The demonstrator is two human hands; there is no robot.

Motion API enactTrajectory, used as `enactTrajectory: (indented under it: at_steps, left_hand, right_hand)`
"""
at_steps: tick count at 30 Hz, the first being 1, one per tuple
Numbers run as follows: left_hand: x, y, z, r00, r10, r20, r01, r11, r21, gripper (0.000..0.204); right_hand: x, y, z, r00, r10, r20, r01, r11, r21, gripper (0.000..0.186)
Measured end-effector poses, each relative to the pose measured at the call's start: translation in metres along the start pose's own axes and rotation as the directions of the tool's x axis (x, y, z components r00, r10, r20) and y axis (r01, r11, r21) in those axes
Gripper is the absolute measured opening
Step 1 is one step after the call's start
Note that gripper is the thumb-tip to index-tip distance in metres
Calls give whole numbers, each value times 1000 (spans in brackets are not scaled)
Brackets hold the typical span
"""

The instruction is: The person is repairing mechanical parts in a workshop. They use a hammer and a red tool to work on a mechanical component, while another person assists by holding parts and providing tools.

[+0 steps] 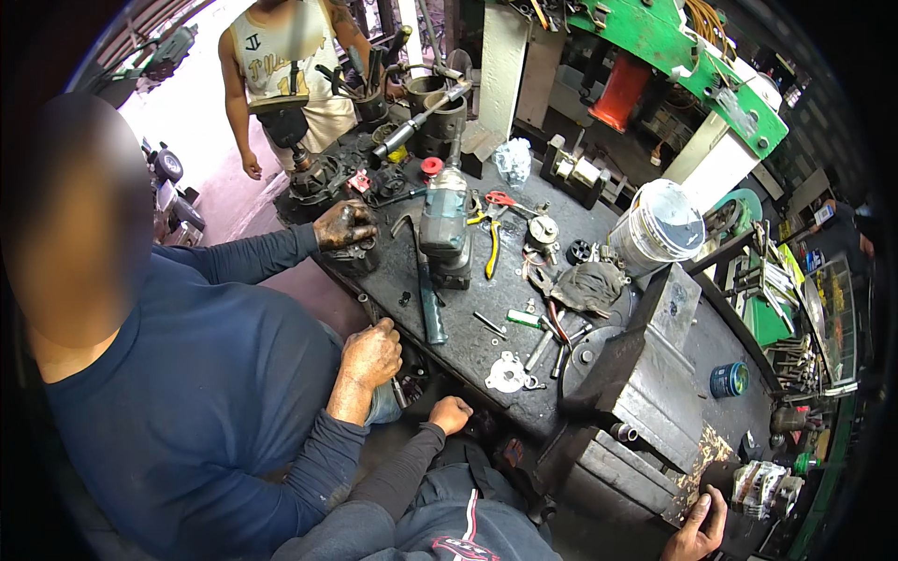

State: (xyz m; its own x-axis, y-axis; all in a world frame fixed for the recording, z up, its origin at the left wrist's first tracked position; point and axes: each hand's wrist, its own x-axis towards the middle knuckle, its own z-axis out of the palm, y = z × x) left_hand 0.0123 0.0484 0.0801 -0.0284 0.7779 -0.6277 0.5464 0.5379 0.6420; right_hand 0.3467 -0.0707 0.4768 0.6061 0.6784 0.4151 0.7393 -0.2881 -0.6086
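My left hand [451, 414] hangs beside the black workbench [454, 350], its fingers curled, with nothing visible in them. My right hand [696, 529] rests at the lower right by a stained metal surface [708, 441] and a metal motor part [762, 486], thumb and fingers apart. On the bench lie a cordless impact wrench [447, 220], a hammer [432, 309], yellow-handled pliers [492, 248], sockets, a dirty glove [585, 288] and a flat bracket [510, 372]. A co-worker's upper hand [344, 224] grips a dark part; their lower hand [372, 355] holds a metal tool.
The co-worker [187, 374] stands close at my left; another person [285, 75] stands across the bench. A white bucket [657, 224], heavy steel block [636, 374] and blue can [729, 380] occupy the right side. A green press frame [673, 47] rises behind.
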Motion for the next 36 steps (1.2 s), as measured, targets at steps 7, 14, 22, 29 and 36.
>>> enactTrajectory:
  at_steps: [7,14,22,29,36]
  left_hand:
    - [-19,45,-35,980,99,175,-106,994,34,24]
    - [-12,156,-82,712,557,-428,-469,830,300,17]
    - [40,173,-105,722,612,-323,-402,751,524,22]
    - [50,163,-105,719,643,-265,-408,698,589,15]
    - [36,170,-105,727,561,-396,-432,822,371,13]
  right_hand:
    - [-5,5,-5,996,88,9,-88,996,19,18]
    - [-10,13,-10,1000,-5,6,5,1000,19,18]
    - [-28,25,-27,985,172,-28,-171,985,22,18]
    - [-54,39,-41,984,168,-52,-171,983,-63,19]
    - [-84,51,-46,956,293,-26,-294,948,-120,20]
